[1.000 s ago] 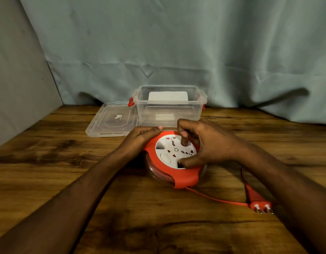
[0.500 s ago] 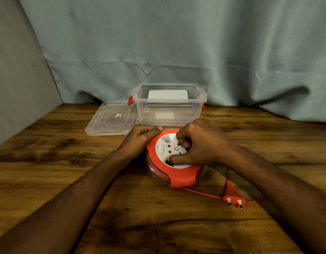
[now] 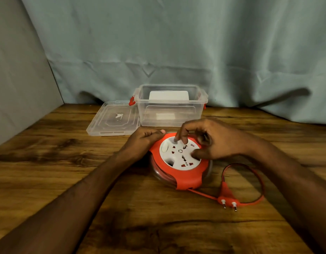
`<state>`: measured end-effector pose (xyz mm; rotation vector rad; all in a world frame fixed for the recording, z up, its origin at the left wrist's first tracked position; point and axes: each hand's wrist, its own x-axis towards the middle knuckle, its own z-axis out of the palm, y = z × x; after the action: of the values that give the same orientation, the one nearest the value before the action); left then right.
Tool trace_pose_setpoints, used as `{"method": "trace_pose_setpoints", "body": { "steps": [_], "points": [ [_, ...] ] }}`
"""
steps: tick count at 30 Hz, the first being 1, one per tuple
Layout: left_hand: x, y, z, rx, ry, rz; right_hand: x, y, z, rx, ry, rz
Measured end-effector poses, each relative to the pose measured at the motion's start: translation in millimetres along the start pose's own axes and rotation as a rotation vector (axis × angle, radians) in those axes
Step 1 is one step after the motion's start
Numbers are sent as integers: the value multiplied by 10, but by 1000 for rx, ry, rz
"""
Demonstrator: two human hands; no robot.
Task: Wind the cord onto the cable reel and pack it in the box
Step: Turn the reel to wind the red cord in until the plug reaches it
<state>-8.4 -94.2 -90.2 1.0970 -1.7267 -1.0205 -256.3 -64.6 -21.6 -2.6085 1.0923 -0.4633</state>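
A round red-and-white plastic cable reel (image 3: 180, 162) lies flat on the brown wooden desk (image 3: 66, 171), directly between the two hands. The left hand (image 3: 144, 142) grips the reel's red rim at its far left edge, fingers curled and thumb on top. The right hand (image 3: 211, 140) rests on the white socket face, with fingertips (image 3: 176, 139) pressed near its far edge and thumb on its right side. The thin red cord (image 3: 257, 180) leaves the reel's near edge, loops on the desk under the right forearm, and ends in a red two-pin plug (image 3: 227, 197). The clear plastic box (image 3: 170, 107) stands open just behind the reel, its transparent lid (image 3: 114, 119) flat beside it.
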Motion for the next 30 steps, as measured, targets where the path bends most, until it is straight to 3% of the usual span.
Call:
{"method": "trace_pose_setpoints", "body": {
  "steps": [3, 9, 19, 30],
  "points": [
    [1, -2, -3, 5, -5, -10, 0, 42, 29, 51, -72, 16],
    [14, -31, -6, -97, -60, 0, -4, 2, 34, 189, -50, 27],
    [42, -83, -3, -130, -17, 40, 3, -147, 130, -117, 78, 35],
    [11, 1, -4, -150, 34, -2, 75, -264, 265, -254, 161, 119]
  ]
}}
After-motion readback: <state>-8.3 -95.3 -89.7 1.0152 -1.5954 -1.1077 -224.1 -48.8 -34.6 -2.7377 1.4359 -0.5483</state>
